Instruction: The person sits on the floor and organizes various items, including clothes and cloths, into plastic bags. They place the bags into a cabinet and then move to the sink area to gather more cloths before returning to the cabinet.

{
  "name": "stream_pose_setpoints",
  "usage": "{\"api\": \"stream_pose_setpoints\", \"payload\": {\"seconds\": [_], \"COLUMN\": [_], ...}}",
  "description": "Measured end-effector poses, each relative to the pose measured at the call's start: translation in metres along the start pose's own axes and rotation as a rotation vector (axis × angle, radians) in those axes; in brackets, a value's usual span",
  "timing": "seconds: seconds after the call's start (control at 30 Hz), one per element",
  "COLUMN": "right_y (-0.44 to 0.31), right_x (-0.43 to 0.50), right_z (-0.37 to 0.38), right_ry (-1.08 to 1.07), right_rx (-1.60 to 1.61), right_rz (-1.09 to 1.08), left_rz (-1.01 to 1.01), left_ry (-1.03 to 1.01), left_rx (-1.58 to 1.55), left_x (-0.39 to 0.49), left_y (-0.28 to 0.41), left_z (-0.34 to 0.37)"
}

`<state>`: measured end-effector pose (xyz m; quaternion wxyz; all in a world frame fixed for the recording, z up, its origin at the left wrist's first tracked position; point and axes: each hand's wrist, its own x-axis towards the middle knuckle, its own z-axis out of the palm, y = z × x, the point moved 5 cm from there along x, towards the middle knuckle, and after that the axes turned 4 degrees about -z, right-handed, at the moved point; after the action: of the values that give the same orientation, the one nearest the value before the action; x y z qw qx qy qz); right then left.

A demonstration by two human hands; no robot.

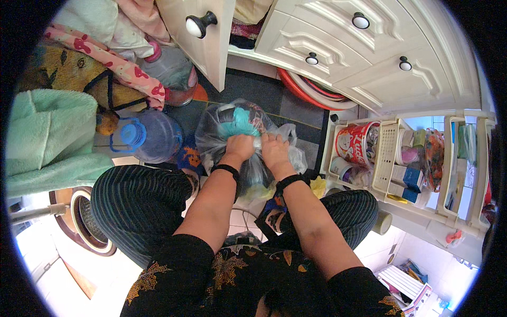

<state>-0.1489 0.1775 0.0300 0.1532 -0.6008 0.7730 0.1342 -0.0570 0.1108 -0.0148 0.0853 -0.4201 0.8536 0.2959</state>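
A full, clear plastic bag (210, 126) stands on the floor between the person's feet, with a teal bundle (237, 121) and darker items inside. My left hand (240, 147) is closed on gathered plastic at the near side of the teal bundle. Beside it, my right hand (275, 148) rests on the crumpled film, fingers bent forward; whether they grip it is not clear. White translucent plastic (295, 146) with a loop handle lies right of the right hand. Yellow plastic (257, 193) shows below the hands.
Blue water jug (158, 136) and another clear jug (170, 75) stand left, near a green towel (51, 138). An opened cabinet door (198, 51) juts in above. Round basins (313, 93) sit under the drawers. A cream shelf rack (386, 158) holding a red tub (354, 142) stands right.
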Motion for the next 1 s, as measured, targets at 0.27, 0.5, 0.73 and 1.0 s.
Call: {"api": "stream_pose_setpoints", "payload": {"seconds": [0.27, 0.5, 0.73, 1.0], "right_y": [-0.037, -0.050, -0.046, -0.019], "right_x": [-0.031, -0.076, -0.081, -0.076], "right_z": [-0.013, -0.034, -0.076, 0.024], "right_ry": [-0.002, 0.369, 0.530, -0.407], "right_rx": [-0.124, -0.400, -0.215, 0.773], "right_rz": [-0.068, -0.205, -0.330, 0.116], "left_rz": [0.027, 0.058, 0.030, 0.144], "left_ry": [0.064, 0.029, 0.002, 0.219], "left_rx": [-0.028, -0.095, -0.138, 0.290], "left_x": [-0.042, -0.064, -0.072, -0.091], "left_y": [-0.013, -0.002, 0.009, 0.044], "left_z": [-0.001, -0.014, -0.036, -0.065]}}
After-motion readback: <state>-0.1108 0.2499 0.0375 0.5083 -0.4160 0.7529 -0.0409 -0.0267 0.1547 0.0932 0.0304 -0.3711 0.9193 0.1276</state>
